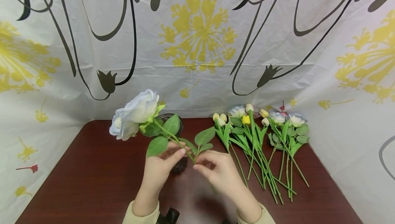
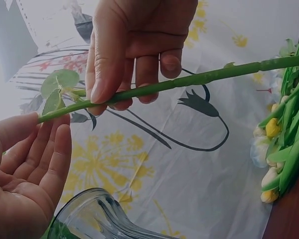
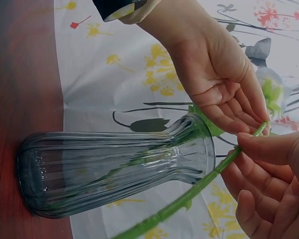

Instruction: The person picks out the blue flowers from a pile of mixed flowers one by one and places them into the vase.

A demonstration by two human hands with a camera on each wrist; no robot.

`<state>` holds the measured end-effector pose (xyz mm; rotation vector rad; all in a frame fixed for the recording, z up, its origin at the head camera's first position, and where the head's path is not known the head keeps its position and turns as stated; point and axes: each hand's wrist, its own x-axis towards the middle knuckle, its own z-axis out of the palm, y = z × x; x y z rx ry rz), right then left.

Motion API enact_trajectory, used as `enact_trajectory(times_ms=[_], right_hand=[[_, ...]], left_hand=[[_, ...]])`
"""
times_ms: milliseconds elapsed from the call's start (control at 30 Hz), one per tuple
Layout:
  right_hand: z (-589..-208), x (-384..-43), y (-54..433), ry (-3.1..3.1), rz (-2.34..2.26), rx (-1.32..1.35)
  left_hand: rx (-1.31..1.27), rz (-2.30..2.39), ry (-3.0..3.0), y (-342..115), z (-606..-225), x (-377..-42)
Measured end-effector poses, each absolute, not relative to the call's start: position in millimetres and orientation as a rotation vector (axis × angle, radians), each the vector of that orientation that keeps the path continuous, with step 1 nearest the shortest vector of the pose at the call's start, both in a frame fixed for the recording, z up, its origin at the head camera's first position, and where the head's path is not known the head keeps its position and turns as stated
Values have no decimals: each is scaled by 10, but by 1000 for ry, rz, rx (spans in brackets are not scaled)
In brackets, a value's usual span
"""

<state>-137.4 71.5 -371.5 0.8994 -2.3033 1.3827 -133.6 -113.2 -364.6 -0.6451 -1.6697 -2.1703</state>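
A pale blue artificial rose (image 1: 135, 114) with green leaves is held up over the table, its bloom to the left. My left hand (image 1: 158, 165) pinches the stem below the bloom between thumb and fingers. Lower on the same stem, beside a leafy side shoot (image 1: 204, 139), my right hand (image 1: 220, 171) pinches it too. The bare stem end (image 2: 214, 74) extends past the right hand in the left wrist view. Behind the hands stands a ribbed clear glass vase (image 3: 104, 174), mostly hidden in the head view. Green shows through its glass.
On the table's right side lie several artificial flowers: white and yellow tulips (image 1: 246, 119) and more pale blue blooms (image 1: 297, 119), stems toward the front. A dark red-brown table (image 1: 92, 172) carries everything. Patterned white cloth (image 1: 148, 52) hangs behind and at both sides.
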Motion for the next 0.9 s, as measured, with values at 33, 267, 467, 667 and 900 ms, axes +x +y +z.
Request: enact_trajectory(times_ms=[33,267,467,667,900], right_hand=[[-3717,-1378,714,-2310,1384,906],[-3745,-1445,767,-2352,1424,1039],[-3801,-1568,834,-2438,1433,1007],[-3977,-1736,819,-2502,1489,858],[-4256,-1894,751,-2527,1581,794]], left_hand=[[-644,-2165,-1673,-1132,-3646,-1339],[-664,-2104,-1673,-1170,-3631,-1349],[-634,-2099,-1634,-1239,-3605,-1333],[-659,-2043,-1616,-1304,-3600,-1340],[-614,-2066,-1586,-1352,-3575,-1293]])
